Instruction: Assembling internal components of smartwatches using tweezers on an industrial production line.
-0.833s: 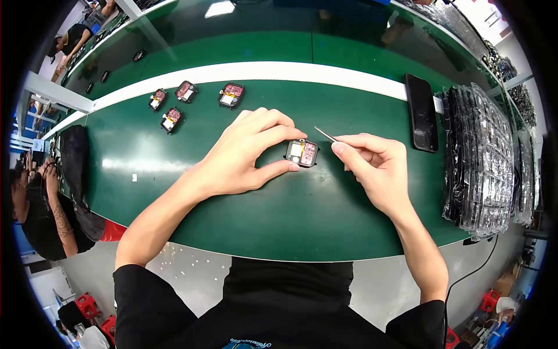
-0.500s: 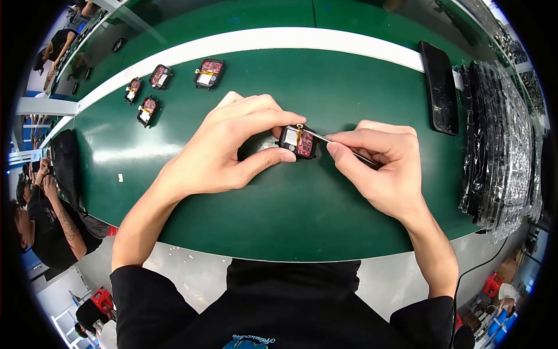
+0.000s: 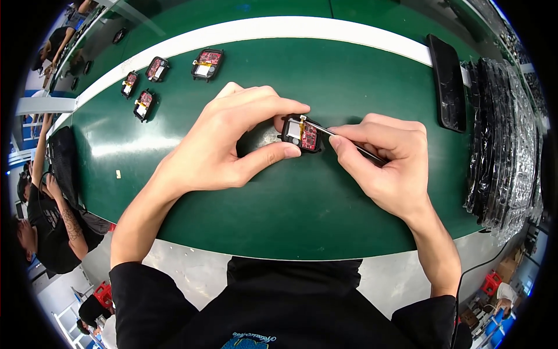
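Between the thumb and fingers of my left hand (image 3: 224, 139) is a small black watch-like housing (image 3: 310, 141). Its open back shows a red circuit board, a silvery rectangular part and a narrow yellow flex strip. My right hand (image 3: 389, 154) pinches slim metal tweezers (image 3: 324, 129) like a pen. Their tip points at the top of the yellow strip; I cannot tell whether it touches. Several similar open housings lie at the far left: one housing (image 3: 207, 64) stands apart from a cluster with another housing (image 3: 157, 69) in it.
On the right, a black tray (image 3: 446, 84) lies beside a tall stack of plastic-wrapped black pieces (image 3: 503, 145). A white strip (image 3: 279, 28) crosses the far side of the green table (image 3: 279, 215). A tiny pale piece (image 3: 118, 174) lies at left. Another person (image 3: 55, 227) sits beyond the left end.
The whole view has shifted slightly. Both hands keep their grip on the housing and the tweezers, whose tip stays by the yellow strip. At left, the other person has raised an arm.
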`<state>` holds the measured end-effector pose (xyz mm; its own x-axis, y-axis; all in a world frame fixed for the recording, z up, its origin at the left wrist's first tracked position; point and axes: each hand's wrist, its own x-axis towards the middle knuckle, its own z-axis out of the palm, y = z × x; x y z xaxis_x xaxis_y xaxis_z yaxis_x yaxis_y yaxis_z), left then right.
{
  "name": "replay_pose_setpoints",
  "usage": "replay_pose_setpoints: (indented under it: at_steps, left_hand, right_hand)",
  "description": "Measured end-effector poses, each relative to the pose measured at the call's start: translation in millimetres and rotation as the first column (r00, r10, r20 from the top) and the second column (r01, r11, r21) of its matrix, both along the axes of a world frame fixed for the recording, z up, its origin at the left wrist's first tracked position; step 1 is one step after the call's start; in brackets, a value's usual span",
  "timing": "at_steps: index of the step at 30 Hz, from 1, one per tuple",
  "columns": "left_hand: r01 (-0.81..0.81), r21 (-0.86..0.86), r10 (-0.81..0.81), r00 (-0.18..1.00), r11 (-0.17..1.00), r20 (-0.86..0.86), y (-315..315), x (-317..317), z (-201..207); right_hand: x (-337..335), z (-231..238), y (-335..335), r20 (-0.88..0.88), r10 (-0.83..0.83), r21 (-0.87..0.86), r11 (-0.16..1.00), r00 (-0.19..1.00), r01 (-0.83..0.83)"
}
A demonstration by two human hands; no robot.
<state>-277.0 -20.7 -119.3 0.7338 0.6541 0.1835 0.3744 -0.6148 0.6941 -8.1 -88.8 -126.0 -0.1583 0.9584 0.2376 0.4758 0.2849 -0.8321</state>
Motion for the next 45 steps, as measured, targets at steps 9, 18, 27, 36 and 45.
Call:
replay_pose_setpoints:
  at_steps: [9, 18, 27, 36, 45]
  left_hand:
    - [-0.029, 0.037, 0.030, 1.000, 0.999, -0.008, -0.2, 2.1, -0.4]
    - [-0.012, 0.039, 0.012, 1.000, 0.999, -0.004, 2.9, 0.5, -3.8]
    - [0.114, -0.154, -0.111, 0.993, 0.981, 0.032, 21.5, -17.2, -2.1]
    - [0.130, -0.154, -0.128, 0.992, 0.980, 0.018, 21.3, -15.9, -1.8]
    - [0.120, -0.097, -0.122, 0.992, 0.988, -0.013, 17.1, -11.7, 1.3]
  right_hand:
    - [-4.4, -8.4, -4.5, 0.179, -0.066, 0.355, 0.935, 0.982, -0.002]
    - [-8.8, -12.4, -3.9, 0.211, -0.080, 0.392, 0.920, 0.974, -0.010]
    - [-2.0, 2.4, -1.6, -0.046, 0.044, 0.004, 0.999, 0.998, -0.044]
    - [0.8, 1.5, -0.8, -0.025, 0.052, -0.004, 0.999, 0.998, -0.053]
    - [0.2, -0.1, -1.6, 0.003, 0.076, -0.009, 0.997, 0.997, -0.076]
